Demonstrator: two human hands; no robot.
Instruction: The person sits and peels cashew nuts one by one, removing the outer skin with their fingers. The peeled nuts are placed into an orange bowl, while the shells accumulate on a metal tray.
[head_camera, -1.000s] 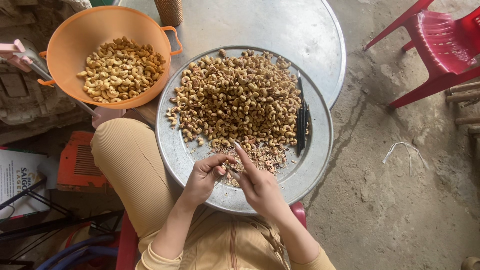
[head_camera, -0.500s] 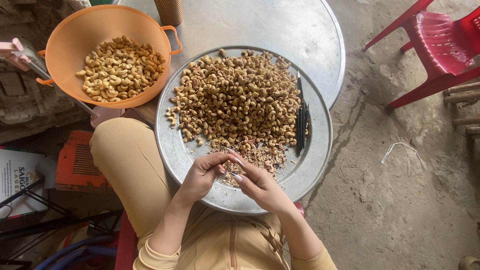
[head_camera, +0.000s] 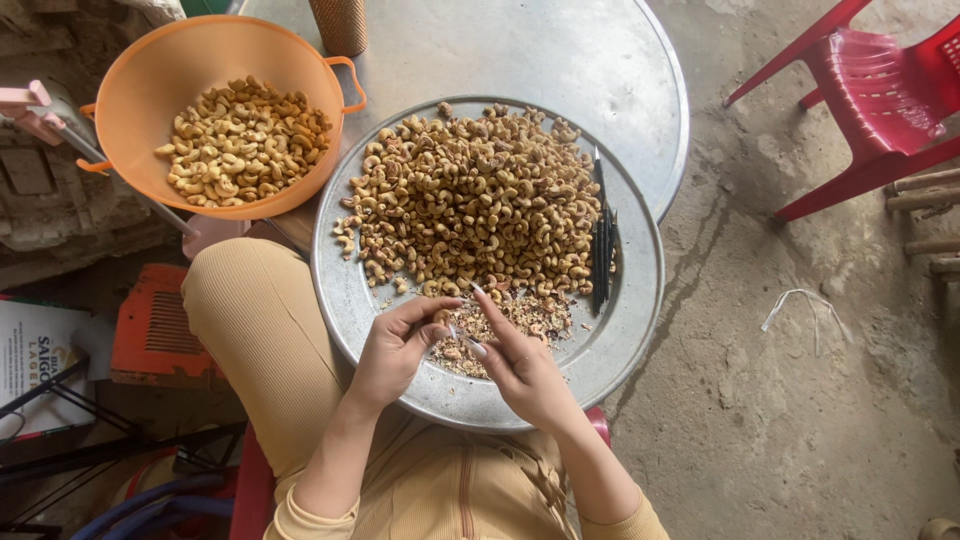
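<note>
So we've got the tray (head_camera: 640, 330) on our lap, left hand (head_camera: 395, 350) pinching one cashew (head_camera: 440, 318), right hand (head_camera: 525, 370) holding a thin blade (head_camera: 462, 338) to it — husks (head_camera: 520, 320) drop right below.

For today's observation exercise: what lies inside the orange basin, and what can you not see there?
The orange basin holds a heap of pale cashew kernels spread over its lower half; its upper inner wall is bare. The bottom beneath the heap is covered, so nothing can be told about it.
</note>
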